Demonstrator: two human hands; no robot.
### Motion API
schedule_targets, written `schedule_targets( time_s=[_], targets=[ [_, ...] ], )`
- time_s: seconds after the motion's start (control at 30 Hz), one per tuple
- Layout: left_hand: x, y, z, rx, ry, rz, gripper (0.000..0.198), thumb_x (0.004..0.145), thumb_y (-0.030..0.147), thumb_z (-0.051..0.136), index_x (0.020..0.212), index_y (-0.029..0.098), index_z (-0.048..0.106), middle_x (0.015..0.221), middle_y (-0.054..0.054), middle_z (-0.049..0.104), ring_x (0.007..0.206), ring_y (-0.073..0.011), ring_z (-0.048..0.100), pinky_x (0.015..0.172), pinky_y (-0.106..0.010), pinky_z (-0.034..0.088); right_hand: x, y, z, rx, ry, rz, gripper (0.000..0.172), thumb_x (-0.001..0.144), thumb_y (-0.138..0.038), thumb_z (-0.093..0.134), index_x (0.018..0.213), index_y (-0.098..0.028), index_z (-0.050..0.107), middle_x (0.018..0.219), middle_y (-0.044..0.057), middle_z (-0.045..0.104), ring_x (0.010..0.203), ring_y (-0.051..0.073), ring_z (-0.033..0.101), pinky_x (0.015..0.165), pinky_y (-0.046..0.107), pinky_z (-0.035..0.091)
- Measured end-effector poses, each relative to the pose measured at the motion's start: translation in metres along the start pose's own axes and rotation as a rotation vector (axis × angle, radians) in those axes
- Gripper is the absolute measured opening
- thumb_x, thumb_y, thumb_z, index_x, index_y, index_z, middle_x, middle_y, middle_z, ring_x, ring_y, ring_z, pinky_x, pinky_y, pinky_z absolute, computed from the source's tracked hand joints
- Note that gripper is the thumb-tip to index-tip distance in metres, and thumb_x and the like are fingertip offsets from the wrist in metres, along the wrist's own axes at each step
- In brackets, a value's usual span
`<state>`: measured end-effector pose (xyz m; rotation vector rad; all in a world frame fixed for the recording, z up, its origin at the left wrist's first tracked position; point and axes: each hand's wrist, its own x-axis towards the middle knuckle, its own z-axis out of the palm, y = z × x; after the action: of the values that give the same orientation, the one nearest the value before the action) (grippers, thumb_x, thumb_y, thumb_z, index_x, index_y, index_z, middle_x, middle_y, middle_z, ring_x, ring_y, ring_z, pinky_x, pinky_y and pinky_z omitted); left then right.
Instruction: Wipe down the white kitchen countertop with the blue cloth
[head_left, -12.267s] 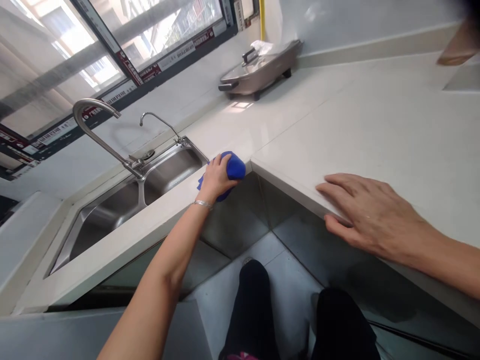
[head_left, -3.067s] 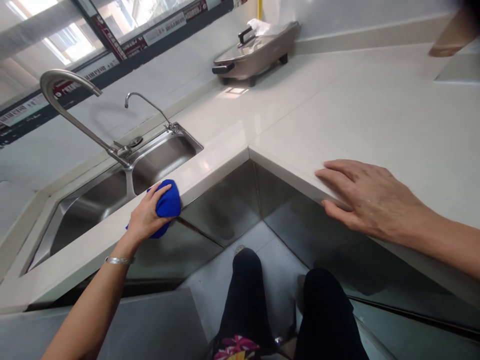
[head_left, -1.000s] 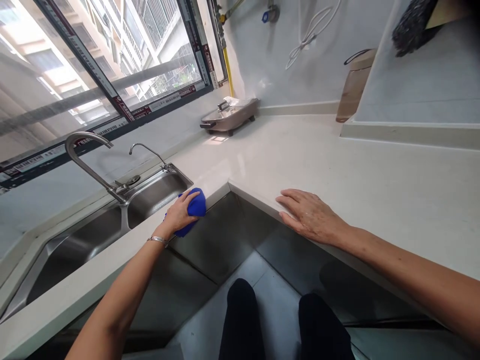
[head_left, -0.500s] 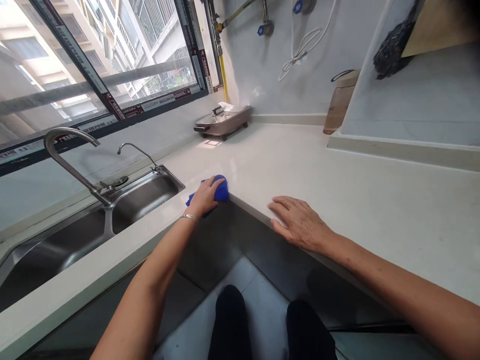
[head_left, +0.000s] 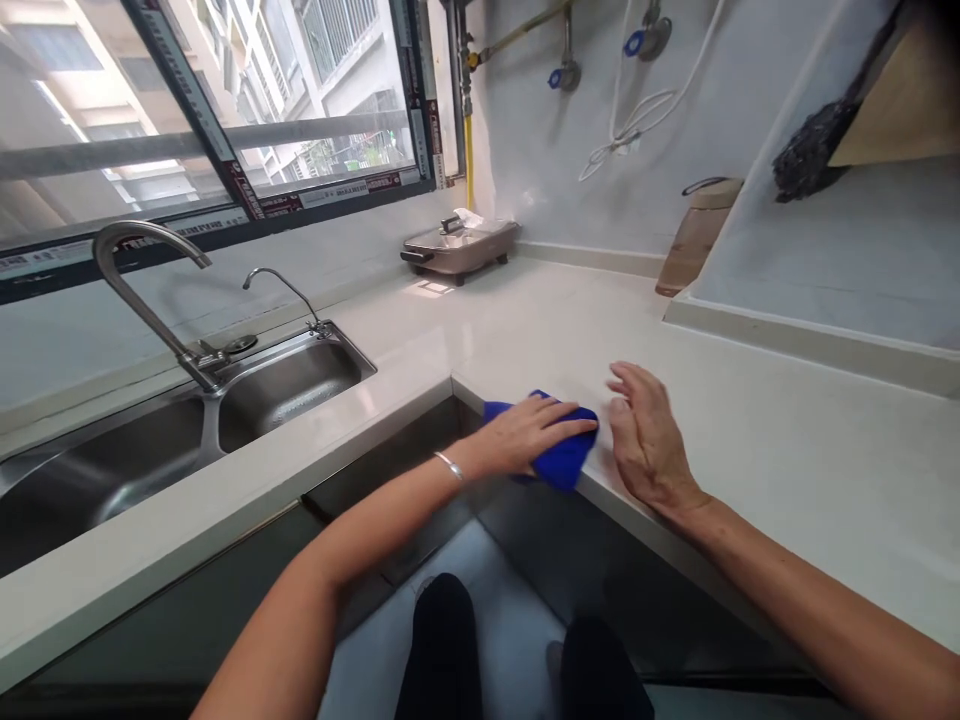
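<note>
A blue cloth [head_left: 566,462] lies over the front edge of the white countertop [head_left: 787,470], just right of the inside corner. My left hand [head_left: 525,432] presses on it from above, fingers wrapped over the fabric, a silver bracelet at the wrist. Part of the cloth hangs down past the edge. Just to the right, my right hand [head_left: 646,440] rests on its side on the counter near the edge. It holds nothing, and its fingers are raised and slightly curved, with the thumb apart.
A double steel sink [head_left: 289,385] with a tall faucet [head_left: 150,300] and a thin tap [head_left: 277,285] is on the left. An electric pan [head_left: 461,250] with a lid stands in the back corner. A brownish bottle [head_left: 697,235] leans by the wall ledge [head_left: 810,345].
My left hand has slid the blue cloth rightward along the counter edge, away from the corner. My right hand has shifted right and turned up onto its side.
</note>
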<state>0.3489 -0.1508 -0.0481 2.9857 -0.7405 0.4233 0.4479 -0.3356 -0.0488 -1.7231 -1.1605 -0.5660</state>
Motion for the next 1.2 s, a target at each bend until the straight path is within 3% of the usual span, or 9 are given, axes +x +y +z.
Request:
schedule_targets(
  time_s=[0.07, 0.23, 0.4, 0.57, 0.73, 0.83, 0.93, 1.07, 1.2],
  targets=[
    [0.010, 0.022, 0.006, -0.026, 0.014, -0.044, 0.088, 0.084, 0.043, 0.073, 0.154, 0.002, 0.037, 0.154, -0.028, 0.045, 0.142, -0.0377, 0.046, 0.125, -0.053, 0.035, 0.003, -0.008, -0.003, -0.004, 0.023, -0.153, 0.052, 0.104, -0.033, 0.038, 0.154, -0.020, 0.042, 0.154, 0.018, 0.047, 0.142, 0.033, 0.049, 0.116, 0.057, 0.044],
    [0.023, 0.056, 0.013, -0.040, 0.051, -0.163, 0.089, 0.086, 0.045, 0.069, 0.155, 0.000, 0.036, 0.166, -0.026, 0.029, 0.157, -0.0345, 0.025, 0.133, -0.050, 0.021, -0.002, -0.022, -0.007, 0.032, -0.332, -0.465, 0.063, 0.102, -0.030, 0.047, 0.162, -0.024, 0.031, 0.152, 0.014, 0.054, 0.141, 0.031, 0.052, 0.115, 0.052, 0.048],
    [0.016, 0.045, -0.006, -0.029, -0.095, -0.092, 0.069, 0.092, 0.027, 0.059, 0.152, -0.002, 0.042, 0.162, -0.024, 0.038, 0.158, -0.0303, 0.026, 0.134, -0.042, 0.017, -0.007, -0.021, -0.010, -0.041, -0.474, -0.517, 0.080, 0.096, -0.040, 0.061, 0.165, -0.021, 0.025, 0.156, 0.016, 0.050, 0.143, 0.035, 0.049, 0.117, 0.056, 0.046],
    [-0.012, 0.025, -0.031, -0.115, -0.143, -0.126, 0.087, 0.082, 0.035, 0.075, 0.154, 0.001, 0.040, 0.162, -0.023, 0.038, 0.157, -0.0318, 0.029, 0.134, -0.047, 0.019, -0.002, -0.022, -0.006, -0.035, -0.537, -0.691, 0.083, 0.097, -0.028, 0.058, 0.168, -0.020, 0.015, 0.161, 0.016, 0.045, 0.149, 0.031, 0.042, 0.120, 0.054, 0.044],
    [-0.071, -0.006, -0.076, -0.186, -0.207, -0.220, 0.059, 0.090, 0.041, 0.067, 0.145, 0.021, 0.058, 0.156, -0.012, 0.052, 0.152, -0.0295, 0.039, 0.131, -0.050, 0.025, -0.005, -0.012, -0.001, -0.141, -0.644, -0.726, 0.077, 0.094, -0.017, 0.053, 0.165, -0.024, 0.028, 0.162, 0.012, 0.045, 0.147, 0.028, 0.045, 0.115, 0.050, 0.048],
    [-0.129, -0.034, -0.110, -0.101, -0.095, -0.585, 0.053, 0.093, 0.047, 0.062, 0.141, 0.026, 0.061, 0.158, -0.007, 0.050, 0.151, -0.0223, 0.040, 0.128, -0.037, 0.030, -0.013, -0.005, 0.003, -0.273, -0.615, -0.765, 0.058, 0.094, -0.012, 0.051, 0.150, -0.026, 0.054, 0.153, 0.010, 0.057, 0.143, 0.030, 0.051, 0.112, 0.052, 0.050],
    [-0.196, -0.055, -0.133, -0.026, -0.020, -0.830, 0.062, 0.097, 0.049, 0.048, 0.147, 0.013, 0.053, 0.154, -0.018, 0.051, 0.145, -0.0281, 0.045, 0.125, -0.046, 0.034, -0.023, -0.004, 0.002, -0.406, -0.542, -0.761, 0.054, 0.093, -0.003, 0.046, 0.142, -0.023, 0.061, 0.150, 0.012, 0.060, 0.141, 0.031, 0.052, 0.110, 0.052, 0.051],
    [-0.262, -0.063, -0.137, -0.026, -0.039, -1.017, 0.072, 0.097, 0.060, 0.036, 0.149, 0.012, 0.049, 0.151, -0.017, 0.053, 0.141, -0.0290, 0.049, 0.123, -0.045, 0.035, -0.043, -0.014, -0.019, -0.478, -0.483, -0.643, 0.071, 0.089, 0.000, 0.042, 0.155, -0.028, 0.048, 0.155, 0.011, 0.054, 0.139, 0.034, 0.054, 0.107, 0.056, 0.052],
    [-0.281, -0.064, -0.124, -0.092, -0.069, -1.071, 0.076, 0.096, 0.064, 0.029, 0.153, 0.016, 0.044, 0.157, -0.013, 0.049, 0.144, -0.0263, 0.045, 0.123, -0.041, 0.033, -0.060, -0.023, -0.049, -0.574, -0.431, -0.399, 0.074, 0.091, -0.008, 0.039, 0.160, -0.036, 0.039, 0.156, 0.011, 0.051, 0.127, 0.038, 0.062, 0.087, 0.055, 0.061]
  ],
)
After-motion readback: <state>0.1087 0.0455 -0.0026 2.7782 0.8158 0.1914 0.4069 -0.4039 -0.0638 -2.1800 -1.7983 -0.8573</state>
